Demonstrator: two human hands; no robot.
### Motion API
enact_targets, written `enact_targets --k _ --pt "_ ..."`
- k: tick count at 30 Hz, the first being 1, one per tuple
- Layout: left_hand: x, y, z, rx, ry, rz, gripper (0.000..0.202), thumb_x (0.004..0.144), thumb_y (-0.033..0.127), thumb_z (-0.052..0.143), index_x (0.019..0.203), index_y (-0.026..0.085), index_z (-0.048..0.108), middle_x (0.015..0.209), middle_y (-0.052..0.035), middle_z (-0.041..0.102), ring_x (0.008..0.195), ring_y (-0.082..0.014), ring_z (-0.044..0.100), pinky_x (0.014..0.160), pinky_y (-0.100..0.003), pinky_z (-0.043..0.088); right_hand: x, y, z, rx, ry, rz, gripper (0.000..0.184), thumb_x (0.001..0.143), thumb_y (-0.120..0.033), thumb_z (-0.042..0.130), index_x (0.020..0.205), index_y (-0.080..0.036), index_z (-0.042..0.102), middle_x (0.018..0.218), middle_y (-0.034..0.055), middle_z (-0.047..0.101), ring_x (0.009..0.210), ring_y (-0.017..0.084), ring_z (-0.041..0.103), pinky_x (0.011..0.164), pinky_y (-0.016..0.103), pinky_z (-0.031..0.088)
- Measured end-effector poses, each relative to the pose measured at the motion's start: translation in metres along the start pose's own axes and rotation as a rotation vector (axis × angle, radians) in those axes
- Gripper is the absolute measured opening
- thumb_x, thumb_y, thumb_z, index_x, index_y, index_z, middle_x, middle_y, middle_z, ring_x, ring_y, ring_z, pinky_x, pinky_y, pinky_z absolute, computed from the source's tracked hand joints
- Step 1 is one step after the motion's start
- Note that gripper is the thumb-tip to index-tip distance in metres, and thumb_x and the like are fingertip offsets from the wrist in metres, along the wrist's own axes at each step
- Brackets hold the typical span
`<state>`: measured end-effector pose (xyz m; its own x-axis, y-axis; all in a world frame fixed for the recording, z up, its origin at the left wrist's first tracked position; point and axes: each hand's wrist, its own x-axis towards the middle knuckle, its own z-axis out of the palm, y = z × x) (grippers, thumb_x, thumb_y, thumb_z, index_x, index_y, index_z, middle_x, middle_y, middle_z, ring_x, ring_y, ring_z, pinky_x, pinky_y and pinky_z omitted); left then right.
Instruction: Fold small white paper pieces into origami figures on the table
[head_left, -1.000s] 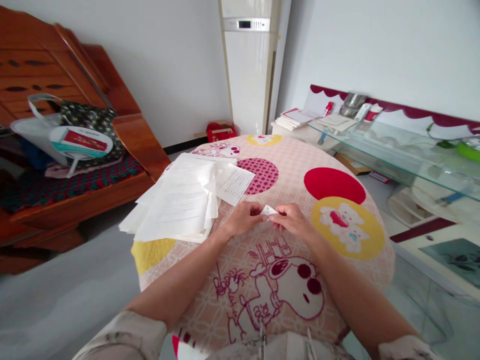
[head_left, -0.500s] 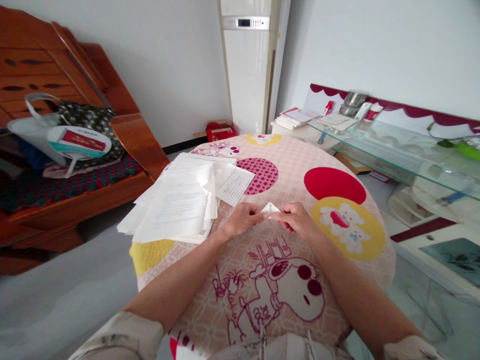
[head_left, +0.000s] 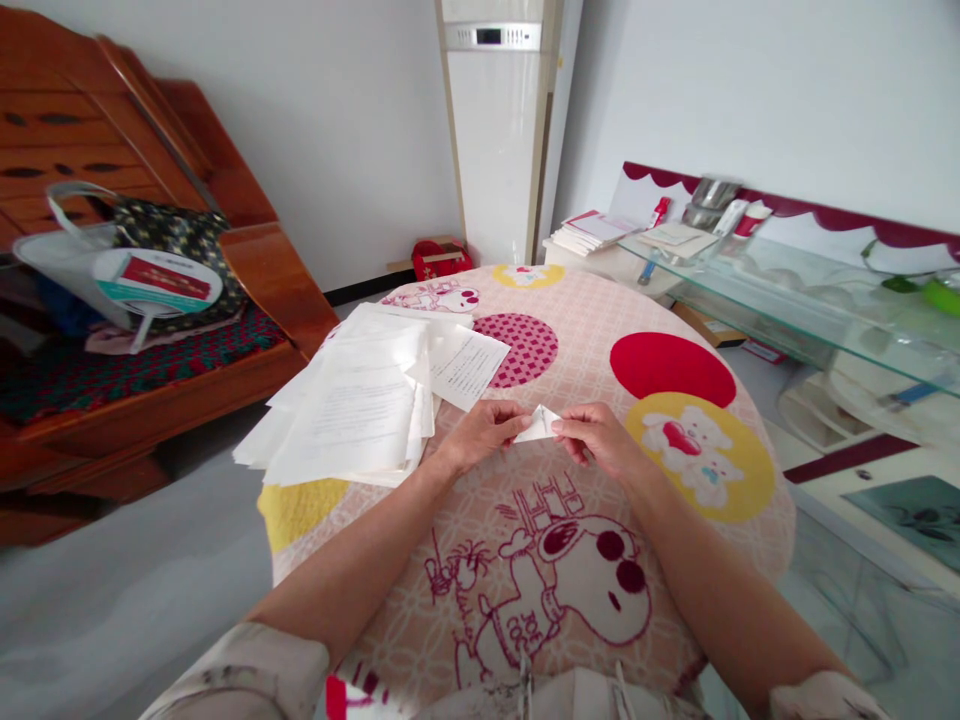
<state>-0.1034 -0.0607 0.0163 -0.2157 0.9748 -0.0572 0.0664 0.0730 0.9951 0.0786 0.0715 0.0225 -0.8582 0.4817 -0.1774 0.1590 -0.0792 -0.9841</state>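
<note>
A small folded piece of white paper (head_left: pixel 538 424) is pinched between my two hands above a round table with a pink cartoon cloth (head_left: pixel 570 580). My left hand (head_left: pixel 484 434) grips its left end with closed fingers. On the paper's right end, my right hand (head_left: pixel 596 438) pinches with thumb and fingers. Both hands rest near the middle of the table. A loose stack of white printed sheets (head_left: pixel 360 400) lies to the left of my left hand.
A wooden bench (head_left: pixel 187 300) with a bag and a round fan (head_left: pixel 154 282) stands at the left. A tall white air conditioner (head_left: pixel 499 130) is behind the table. A glass shelf (head_left: pixel 810 300) with books, cups and bottles runs along the right.
The folded paper has been turned and opened out a little between my fingers, showing more of its white face. My hands have stayed in nearly the same place.
</note>
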Motion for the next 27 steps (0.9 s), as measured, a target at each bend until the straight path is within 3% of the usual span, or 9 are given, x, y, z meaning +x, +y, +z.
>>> enact_targets --k 3,7,18,23,27 --pt "0.000 0.000 0.002 -0.083 0.035 -0.038 0.045 0.077 0.058 0.078 0.075 0.013 0.068 0.059 0.0040 0.052 0.052 -0.0066 0.043 0.049 -0.019 0.032 0.001 0.000 0.004 0.050 -0.027 -0.042 0.033 0.077 -0.047 0.075 0.065 -0.017 0.066 0.054 -0.0005 0.063 0.044 0.010 0.053 0.042 0.022 0.040" --pt "-0.001 0.000 0.003 -0.235 0.046 -0.093 0.046 0.072 0.056 0.084 0.073 0.014 0.066 0.062 0.0023 0.058 0.052 -0.0063 0.048 0.049 -0.019 0.036 0.002 -0.001 0.010 0.077 -0.007 -0.089 0.031 0.069 -0.044 0.082 0.071 -0.016 0.071 0.061 0.0025 0.070 0.050 0.013 0.060 0.049 0.025 0.049" --pt "-0.002 -0.003 0.005 -0.432 -0.017 -0.177 0.046 0.069 0.050 0.092 0.078 0.012 0.066 0.068 -0.0007 0.067 0.059 -0.0080 0.061 0.058 -0.019 0.050 0.000 -0.002 0.014 0.057 0.021 -0.161 0.031 0.079 -0.048 0.078 0.078 -0.017 0.075 0.068 0.0038 0.071 0.058 0.015 0.065 0.054 0.027 0.053" --pt "-0.001 -0.004 0.007 -0.536 -0.023 -0.236 0.049 0.061 0.044 0.098 0.083 0.012 0.068 0.074 -0.0015 0.070 0.065 -0.0099 0.066 0.064 -0.021 0.056 0.000 0.000 0.014 0.073 0.009 -0.175 0.032 0.082 -0.049 0.077 0.083 -0.017 0.076 0.070 0.0044 0.073 0.060 0.016 0.067 0.056 0.028 0.054" --pt "-0.002 -0.002 0.010 -0.527 0.004 -0.226 0.041 0.069 0.040 0.095 0.082 0.011 0.068 0.076 -0.0024 0.071 0.066 -0.0100 0.067 0.065 -0.022 0.057 -0.001 -0.001 0.014 0.092 -0.002 -0.166 0.035 0.083 -0.052 0.075 0.086 -0.017 0.076 0.071 0.0051 0.073 0.061 0.016 0.068 0.057 0.028 0.055"
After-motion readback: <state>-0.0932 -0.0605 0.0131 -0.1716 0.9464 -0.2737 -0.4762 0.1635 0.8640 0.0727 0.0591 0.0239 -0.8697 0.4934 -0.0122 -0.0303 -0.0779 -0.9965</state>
